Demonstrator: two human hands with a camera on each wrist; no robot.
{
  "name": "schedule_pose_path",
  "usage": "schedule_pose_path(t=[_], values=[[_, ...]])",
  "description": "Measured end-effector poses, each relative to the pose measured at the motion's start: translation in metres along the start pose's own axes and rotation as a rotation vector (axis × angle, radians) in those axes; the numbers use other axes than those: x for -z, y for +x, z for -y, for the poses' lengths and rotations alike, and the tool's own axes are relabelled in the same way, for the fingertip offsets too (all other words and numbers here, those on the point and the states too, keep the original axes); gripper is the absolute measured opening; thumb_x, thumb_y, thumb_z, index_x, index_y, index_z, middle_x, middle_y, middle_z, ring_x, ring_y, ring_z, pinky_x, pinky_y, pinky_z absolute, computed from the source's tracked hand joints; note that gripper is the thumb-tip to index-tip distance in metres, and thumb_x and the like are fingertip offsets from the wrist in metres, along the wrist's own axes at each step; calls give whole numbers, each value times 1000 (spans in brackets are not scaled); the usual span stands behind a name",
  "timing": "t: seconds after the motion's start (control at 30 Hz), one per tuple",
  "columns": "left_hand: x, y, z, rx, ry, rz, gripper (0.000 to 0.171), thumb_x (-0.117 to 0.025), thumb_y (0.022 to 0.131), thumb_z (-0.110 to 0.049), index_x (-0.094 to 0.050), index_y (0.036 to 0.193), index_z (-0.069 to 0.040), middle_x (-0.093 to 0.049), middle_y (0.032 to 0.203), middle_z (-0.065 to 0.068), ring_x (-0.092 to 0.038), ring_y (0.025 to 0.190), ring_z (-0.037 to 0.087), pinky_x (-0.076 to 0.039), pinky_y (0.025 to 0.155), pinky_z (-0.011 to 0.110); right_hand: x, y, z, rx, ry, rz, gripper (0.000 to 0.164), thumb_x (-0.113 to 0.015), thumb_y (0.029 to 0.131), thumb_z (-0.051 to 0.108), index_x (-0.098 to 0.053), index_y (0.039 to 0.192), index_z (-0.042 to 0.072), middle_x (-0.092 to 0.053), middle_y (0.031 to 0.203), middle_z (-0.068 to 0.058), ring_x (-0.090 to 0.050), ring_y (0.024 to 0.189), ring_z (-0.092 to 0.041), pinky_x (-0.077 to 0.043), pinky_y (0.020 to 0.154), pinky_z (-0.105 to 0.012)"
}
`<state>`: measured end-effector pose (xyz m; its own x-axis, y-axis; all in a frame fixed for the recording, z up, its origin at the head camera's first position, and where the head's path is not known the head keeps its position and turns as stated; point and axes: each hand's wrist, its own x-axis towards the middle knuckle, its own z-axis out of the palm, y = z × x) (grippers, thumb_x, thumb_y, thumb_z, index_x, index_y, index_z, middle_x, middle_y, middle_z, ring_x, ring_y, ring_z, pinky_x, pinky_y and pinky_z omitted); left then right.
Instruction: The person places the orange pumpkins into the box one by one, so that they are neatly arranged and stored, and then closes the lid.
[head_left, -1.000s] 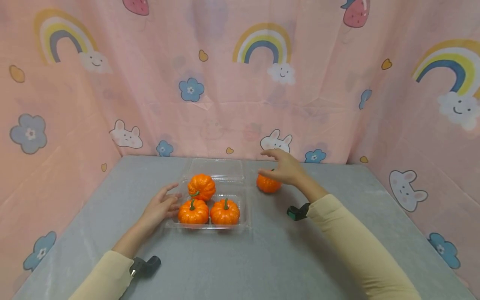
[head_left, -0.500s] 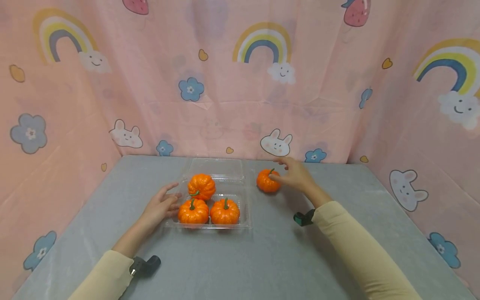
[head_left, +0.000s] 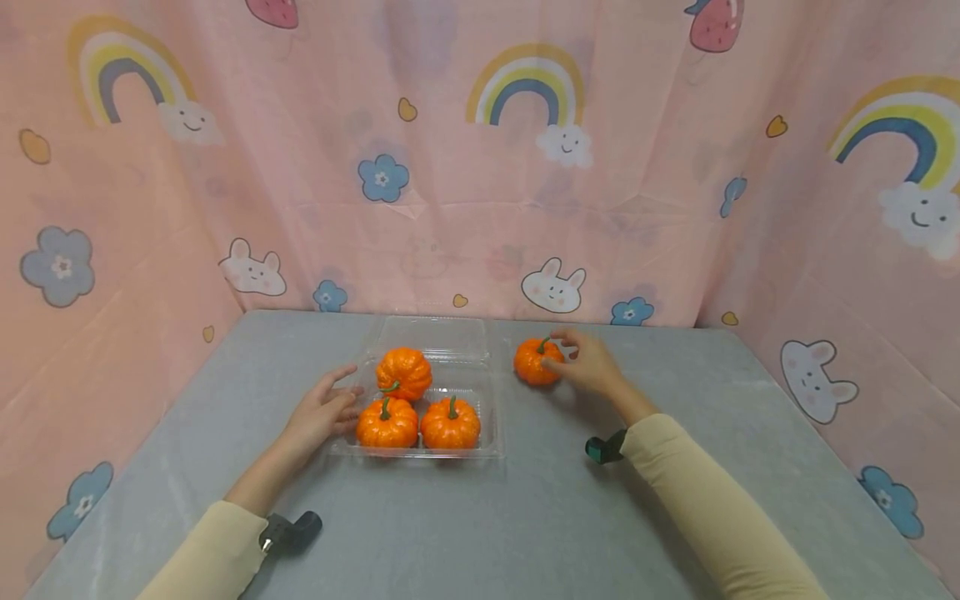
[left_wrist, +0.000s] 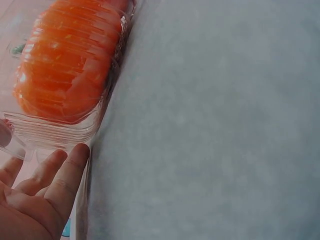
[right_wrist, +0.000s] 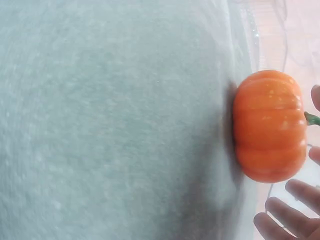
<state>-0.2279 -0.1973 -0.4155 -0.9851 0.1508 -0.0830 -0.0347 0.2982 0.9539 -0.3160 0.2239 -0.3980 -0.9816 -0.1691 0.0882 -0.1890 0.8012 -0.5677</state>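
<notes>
A clear plastic clamshell container (head_left: 491, 417) lies with its lid folded back, holding three small orange pumpkins (head_left: 450, 425) with green stems. My left hand (head_left: 318, 412) rests at the container's left side, its extended fingertips right at the ribbed plastic wall in the left wrist view. To the right of the container, a separate orange pumpkin (head_left: 534, 362) sits upright on the table. My right hand (head_left: 592, 367) is beside that pumpkin, thumb and fingers spread near its stem. In the right wrist view, the fingertips (right_wrist: 280, 207) show apart from one another, with nothing gripped between them.
The transparent lid (head_left: 435, 336) lies flat behind the container, toward the back edge. A grey table (head_left: 480, 533) spreads beneath everything. Pink printed curtains (head_left: 480, 233) enclose it at the back and both sides.
My right hand has drawn lower and to the right from above the lone pumpkin, then settled close to its right side. The left hand, container and pumpkins have stayed in place.
</notes>
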Motion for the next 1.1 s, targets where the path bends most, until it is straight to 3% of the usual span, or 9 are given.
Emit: schedule_pose_path(t=[1.1], values=[[1,-1,1,-9,18,2,56,-42,103,-25,-21,153,-11,-40,147,28,-63,109,27,-57,88,37,-12,-1,-6,-43,119,18,61,-70,87,35,-47,137,9,-52,135,-23,-55,117,-38,-49,99,-52]])
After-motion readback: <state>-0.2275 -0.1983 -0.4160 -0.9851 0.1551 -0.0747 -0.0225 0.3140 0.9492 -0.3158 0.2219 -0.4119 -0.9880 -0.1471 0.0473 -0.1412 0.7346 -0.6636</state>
